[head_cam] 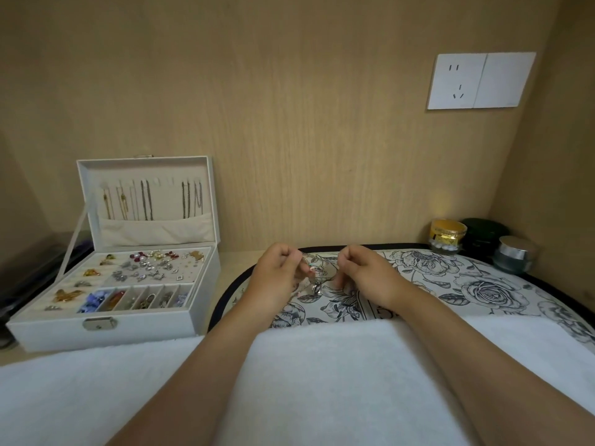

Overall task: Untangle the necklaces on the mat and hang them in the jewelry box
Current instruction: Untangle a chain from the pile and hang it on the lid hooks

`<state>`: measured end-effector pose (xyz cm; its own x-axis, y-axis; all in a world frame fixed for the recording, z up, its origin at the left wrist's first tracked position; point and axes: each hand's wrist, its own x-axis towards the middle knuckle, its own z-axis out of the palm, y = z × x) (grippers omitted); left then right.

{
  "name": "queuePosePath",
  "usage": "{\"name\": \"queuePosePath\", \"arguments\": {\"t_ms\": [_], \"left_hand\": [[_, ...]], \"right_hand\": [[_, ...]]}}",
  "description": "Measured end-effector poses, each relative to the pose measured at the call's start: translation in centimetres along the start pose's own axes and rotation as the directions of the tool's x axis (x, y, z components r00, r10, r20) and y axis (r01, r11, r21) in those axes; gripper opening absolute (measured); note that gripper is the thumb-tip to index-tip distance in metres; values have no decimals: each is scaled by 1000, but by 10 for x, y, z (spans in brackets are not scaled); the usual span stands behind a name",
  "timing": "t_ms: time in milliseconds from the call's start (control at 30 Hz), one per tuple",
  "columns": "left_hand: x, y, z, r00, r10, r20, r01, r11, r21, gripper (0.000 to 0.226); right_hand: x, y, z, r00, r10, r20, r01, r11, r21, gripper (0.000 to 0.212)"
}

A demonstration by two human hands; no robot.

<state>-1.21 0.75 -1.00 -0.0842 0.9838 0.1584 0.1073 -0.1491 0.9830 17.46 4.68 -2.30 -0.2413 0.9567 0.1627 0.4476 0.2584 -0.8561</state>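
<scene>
One left hand (pixel 277 272), one right hand (pixel 370 272), one necklace tangle (pixel 317 281), one jewelry box (pixel 106 334), one mat (pixel 483 284), three jars (pixel 448 235).

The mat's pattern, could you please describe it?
The mat has dark roses on cream, black-edged; head view.

Probably home: jewelry box (pixel 161 329), cosmetic jars (pixel 514 254).

Both bare forearms reach forward side by side over the mat (pixel 483 284). Above its left half, the left hand (pixel 277 271) and right hand (pixel 365 272) sit close together, fingers curled, each pinching the necklaces (pixel 317 280).
</scene>
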Motion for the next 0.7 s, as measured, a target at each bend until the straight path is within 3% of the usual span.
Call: {"name": "queuePosePath", "arguments": {"t_ms": [67, 133, 233, 367, 433, 500, 567, 700], "left_hand": [[0, 4, 2, 994, -104, 33, 109, 970, -216, 19], [1, 4, 0, 987, -149, 53, 157, 956, -246, 20], [0, 8, -11, 987, -96, 131, 97, 995, 4, 19], [-2, 17, -29, 935, -64, 350, -15, 976, 217, 15], [-1, 15, -36, 933, -74, 353, -43, 949, 313, 16], [1, 11, -39, 949, -53, 309, -83, 909, 409, 19], [4, 6, -43, 960, -5, 279, -149, 836, 527, 22], [5, 0, -47, 924, -26, 382, -304, 557, 773, 25]], "right_hand": [[0, -1, 2, 1000, 4, 1, -4, 998, 62, 24], [0, -2, 2, 1000, -5, -6, 5, 998, 56, 23], [-2, -2, -2, 999, -32, 15, 32, 998, -45, 20], [-8, -7, -12, 989, 20, 147, 45, 903, -428, 15], [-8, -9, -13, 985, 50, 166, 56, 815, -576, 18], [-5, -10, -10, 989, -27, 147, 118, 742, -660, 20], [-2, -9, -5, 981, -137, 137, 194, 716, -670, 18], [3, -7, 15, 936, -256, 241, 351, 738, -577, 42]]}}
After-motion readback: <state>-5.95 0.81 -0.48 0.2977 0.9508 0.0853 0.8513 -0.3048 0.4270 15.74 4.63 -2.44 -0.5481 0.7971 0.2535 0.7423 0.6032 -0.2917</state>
